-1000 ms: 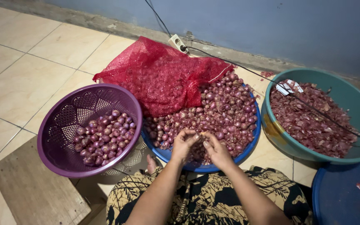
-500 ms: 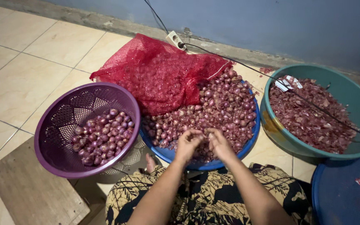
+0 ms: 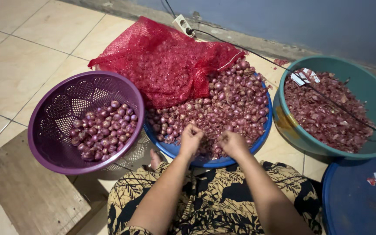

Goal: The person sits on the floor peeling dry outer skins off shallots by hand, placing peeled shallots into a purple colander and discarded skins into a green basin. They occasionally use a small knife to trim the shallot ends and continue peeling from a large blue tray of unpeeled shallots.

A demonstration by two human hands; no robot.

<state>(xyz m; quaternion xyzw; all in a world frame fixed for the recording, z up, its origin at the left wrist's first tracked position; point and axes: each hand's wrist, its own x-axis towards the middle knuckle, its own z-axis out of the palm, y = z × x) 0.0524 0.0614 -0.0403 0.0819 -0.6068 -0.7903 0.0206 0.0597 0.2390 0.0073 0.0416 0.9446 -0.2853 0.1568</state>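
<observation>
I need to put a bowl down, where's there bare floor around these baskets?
Bare tile floor lies left of the red mesh sack and above the purple basket. A wooden board below that basket is bare. Crowded: blue basin, teal tub and blue lid sit close together.

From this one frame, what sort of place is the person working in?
Probably a home floor used for food prep, not a workshop: tiled floor, a wall-side power strip, and shallots heaped in a blue basin beside a purple basket.
</observation>
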